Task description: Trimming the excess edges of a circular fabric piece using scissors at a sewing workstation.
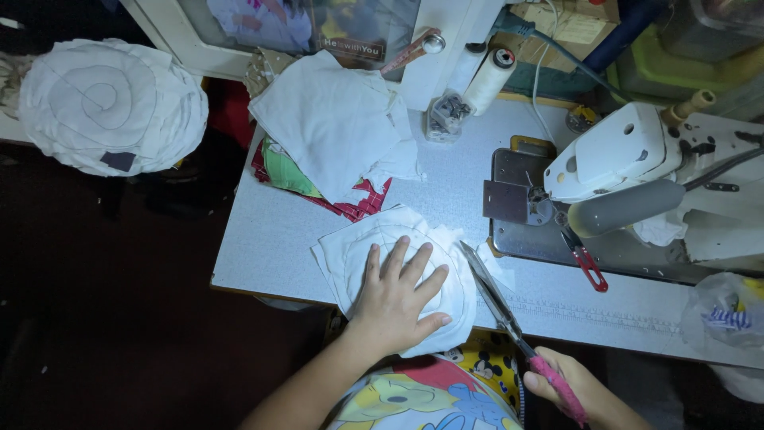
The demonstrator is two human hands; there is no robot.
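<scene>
Under the flat left hand, white fabric half hidden; right hand, cut off, grips pink-handled scissors.

Sewing machine sitting at right of grey table, w/ red-handled snips lying on its metal bed & white thread cone standing behind, near a small clear box. White cloth pile lying at table's back left, overlapping red/green printed fabric. Round white spiral-stitched piece resting off-table at far left; plastic bag lying at table's right edge.
</scene>
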